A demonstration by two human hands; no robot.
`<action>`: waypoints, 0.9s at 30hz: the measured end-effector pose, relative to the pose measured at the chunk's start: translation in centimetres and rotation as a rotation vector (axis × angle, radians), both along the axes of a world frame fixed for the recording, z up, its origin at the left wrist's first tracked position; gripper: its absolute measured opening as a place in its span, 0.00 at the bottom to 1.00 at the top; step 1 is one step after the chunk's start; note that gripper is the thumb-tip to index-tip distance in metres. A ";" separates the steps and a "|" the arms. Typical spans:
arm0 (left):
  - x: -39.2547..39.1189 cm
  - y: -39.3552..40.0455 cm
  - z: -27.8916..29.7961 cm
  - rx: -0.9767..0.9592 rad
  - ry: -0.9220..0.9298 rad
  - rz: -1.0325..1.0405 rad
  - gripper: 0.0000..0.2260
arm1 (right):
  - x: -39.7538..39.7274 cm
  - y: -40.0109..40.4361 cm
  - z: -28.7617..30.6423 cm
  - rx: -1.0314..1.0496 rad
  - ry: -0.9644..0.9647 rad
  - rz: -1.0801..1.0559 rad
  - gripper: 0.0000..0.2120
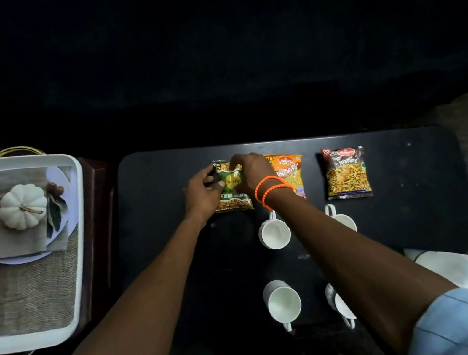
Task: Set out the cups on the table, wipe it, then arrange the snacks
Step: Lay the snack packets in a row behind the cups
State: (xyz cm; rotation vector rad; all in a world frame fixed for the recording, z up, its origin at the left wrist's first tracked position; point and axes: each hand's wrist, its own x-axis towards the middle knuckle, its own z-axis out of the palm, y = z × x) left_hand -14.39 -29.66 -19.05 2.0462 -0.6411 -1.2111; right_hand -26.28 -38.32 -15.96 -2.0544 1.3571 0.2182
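A green snack packet (pixel 231 191) lies on the black table (pixel 153 185) at the left end of a row of three. My left hand (pixel 202 192) grips its left edge and my right hand (pixel 252 174), with orange bands on the wrist, rests on its top right. To the right lie an orange packet (pixel 288 172) and a dark mixture packet (pixel 346 173). Several white cups stand in front of the packets: one (pixel 274 232) and one (pixel 343 219) behind, one (pixel 283 303) and one (pixel 341 305) in front, partly hidden by my right forearm.
A white folded cloth (pixel 443 265) lies at the table's front right. Left of the table, a white tray (pixel 78 230) rests on a dark wooden stand, with a plate, a white pumpkin (pixel 22 206) and a woven mat. The surroundings are dark.
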 end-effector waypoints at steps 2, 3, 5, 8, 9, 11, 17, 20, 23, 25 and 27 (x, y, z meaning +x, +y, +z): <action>-0.2 -0.1 -0.1 -0.041 0.026 -0.013 0.28 | -0.4 -0.2 0.0 -0.036 -0.025 -0.027 0.24; -0.3 -0.2 -0.2 -0.064 0.031 -0.022 0.30 | -0.7 -0.3 0.0 -0.055 -0.034 -0.032 0.24; -0.8 -0.5 -0.2 -0.104 -0.015 -0.069 0.33 | -1.3 -0.6 0.1 -0.065 -0.039 -0.035 0.24; -1.4 -0.7 -0.5 -0.120 -0.195 -0.212 0.33 | -2.0 -0.8 0.4 -0.016 -0.038 0.001 0.27; -1.5 -0.7 -0.6 -0.113 -0.248 -0.255 0.31 | -2.2 -0.7 0.5 0.000 -0.036 0.023 0.29; -1.4 -0.6 -0.7 -0.091 -0.302 -0.298 0.29 | -2.3 -0.6 0.6 0.006 -0.043 0.059 0.32; -0.7 -0.7 -0.6 -0.053 -0.363 -0.377 0.28 | -1.6 -0.2 0.3 -0.030 -0.053 0.059 0.32; -0.6 -0.9 -0.3 -0.043 -0.356 -0.393 0.28 | -1.8 0.3 0.0 -0.041 -0.074 0.028 0.31; -0.7 -1.0 0.1 -0.050 -0.337 -0.402 0.27 | -1.9 0.6 0.0 -0.054 -0.084 0.003 0.29; -0.6 -0.9 0.2 -0.060 -0.334 -0.421 0.27 | -1.9 0.7 0.0 -0.051 -0.086 0.003 0.29; -0.6 -0.7 0.1 -0.067 -0.333 -0.427 0.26 | -1.7 0.9 -0.1 -0.059 -0.097 0.000 0.29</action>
